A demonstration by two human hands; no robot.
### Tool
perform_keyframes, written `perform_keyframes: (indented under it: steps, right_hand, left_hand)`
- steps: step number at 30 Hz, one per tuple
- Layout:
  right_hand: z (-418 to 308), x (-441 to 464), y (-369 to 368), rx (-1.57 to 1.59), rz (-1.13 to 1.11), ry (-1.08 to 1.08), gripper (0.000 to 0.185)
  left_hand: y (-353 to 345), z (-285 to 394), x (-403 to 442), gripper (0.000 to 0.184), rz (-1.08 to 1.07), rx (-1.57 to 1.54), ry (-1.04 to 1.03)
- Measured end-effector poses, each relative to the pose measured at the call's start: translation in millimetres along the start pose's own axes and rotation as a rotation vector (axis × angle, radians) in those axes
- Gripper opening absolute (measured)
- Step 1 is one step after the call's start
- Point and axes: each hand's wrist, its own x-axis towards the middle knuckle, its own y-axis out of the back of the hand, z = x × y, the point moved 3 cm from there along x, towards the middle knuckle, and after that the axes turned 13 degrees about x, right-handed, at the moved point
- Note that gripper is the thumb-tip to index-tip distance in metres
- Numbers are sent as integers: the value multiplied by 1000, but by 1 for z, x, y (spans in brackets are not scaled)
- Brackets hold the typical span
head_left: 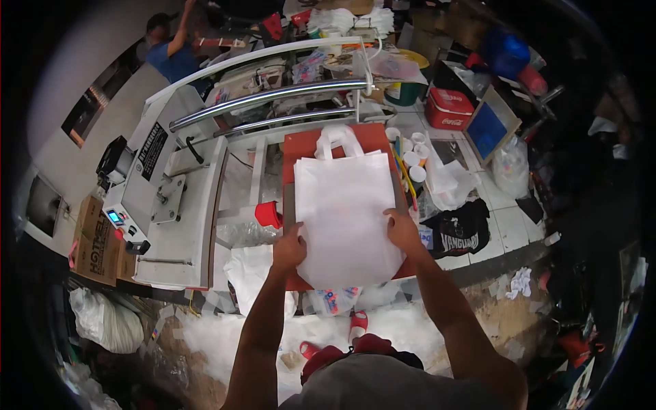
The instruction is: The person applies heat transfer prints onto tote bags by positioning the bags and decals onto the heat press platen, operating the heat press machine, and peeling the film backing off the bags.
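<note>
A white tote bag lies flat on a red board, its looped handles pointing away from me. Its lower half has a faint pinkish tint; I cannot tell whether a thin sheet lies over it. My left hand has its fingers curled at the bag's left edge. At the right edge, a little higher, my right hand pinches the side of the bag. Beside the board, left of the bag, sits a small red cup-like object.
A white heat press machine with steel rails stands left and behind. White cups, a black Vanguard bag, a red Coca-Cola box and a framed blue screen are to the right. Another person works at the far left.
</note>
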Motion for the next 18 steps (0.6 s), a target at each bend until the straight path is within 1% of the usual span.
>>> perform_keyframes:
  steps: [2,3,4,6,9,15,16,18]
  right_hand:
    - [-25,-16,11,-86,23,-135,19]
    - [-22,-16,11,-40,55,-80,18]
    - [-19,-13,11,-40,49,-79,18]
    - [-21,-7,13,27,169,146,19]
    - [-13,-3,8,-46,151,168,19]
    - [-1,-2,0,-13,163,158,18]
    - [-6,-4,5,-15,160,151,18]
    - [-20,-4,18,106,161,-34,19]
  left_hand:
    - [-7,2,-8,40,-10,45,24]
    - [-4,2,-11,40,3,12,26]
    - [1,4,-8,41,34,-22,25]
    - [2,4,-7,39,46,-9,33]
    - [-3,1,-6,40,93,-29,14]
    - [-7,0,-9,40,116,-10,14]
    - [-7,-2,-9,39,115,-42,29]
    - [-1,-6,-12,37,114,-78,42]
